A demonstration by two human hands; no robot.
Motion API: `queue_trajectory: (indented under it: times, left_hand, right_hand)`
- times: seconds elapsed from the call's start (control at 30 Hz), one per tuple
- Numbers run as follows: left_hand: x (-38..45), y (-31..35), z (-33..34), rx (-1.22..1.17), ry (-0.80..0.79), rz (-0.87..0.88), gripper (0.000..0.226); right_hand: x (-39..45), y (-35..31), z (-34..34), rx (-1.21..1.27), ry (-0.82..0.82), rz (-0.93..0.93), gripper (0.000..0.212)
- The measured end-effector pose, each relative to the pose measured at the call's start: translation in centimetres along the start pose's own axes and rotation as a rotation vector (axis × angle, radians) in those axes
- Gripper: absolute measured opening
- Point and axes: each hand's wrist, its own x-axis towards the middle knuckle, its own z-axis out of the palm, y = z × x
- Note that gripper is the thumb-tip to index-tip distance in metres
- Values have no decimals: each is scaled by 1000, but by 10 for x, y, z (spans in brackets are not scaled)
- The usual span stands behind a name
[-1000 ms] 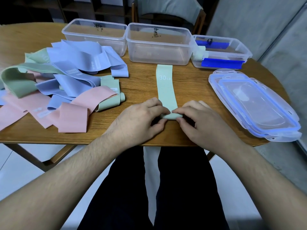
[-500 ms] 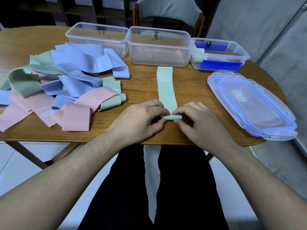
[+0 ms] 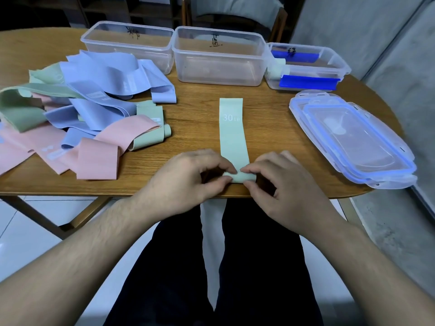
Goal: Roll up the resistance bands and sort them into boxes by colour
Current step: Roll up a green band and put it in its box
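Observation:
A mint-green resistance band (image 3: 231, 132) marked 30 LB lies flat on the wooden table, pointing away from me. Its near end is curled into a small roll at the table's front edge. My left hand (image 3: 188, 180) pinches the roll's left end with thumb and fingertips. My right hand (image 3: 280, 182) pinches its right end the same way. Three clear boxes stand along the back: left box (image 3: 98, 44), middle box (image 3: 259, 60), and right box (image 3: 339, 64), which holds a rolled green band (image 3: 277, 70).
A loose heap of blue, pink and green bands (image 3: 94, 109) covers the table's left side. Stacked clear lids with blue seals (image 3: 353, 140) lie at the right. A chair stands behind the boxes. The table edge runs just under my hands.
The roll at the band's near end has grown slightly. Both hands stay at the front edge, fingers now lifted more onto their tips.

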Motion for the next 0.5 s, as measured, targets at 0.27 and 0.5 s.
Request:
queue_trajectory:
  times: [0.27, 0.5]
  left_hand:
    - [2, -5, 4, -20, 5, -63, 18]
    - [1, -5, 4, 27, 23, -56, 24]
  right_hand:
    - [2, 1, 2, -5, 70, -35, 26]
    - [5, 1, 5, 13, 48, -2, 22]
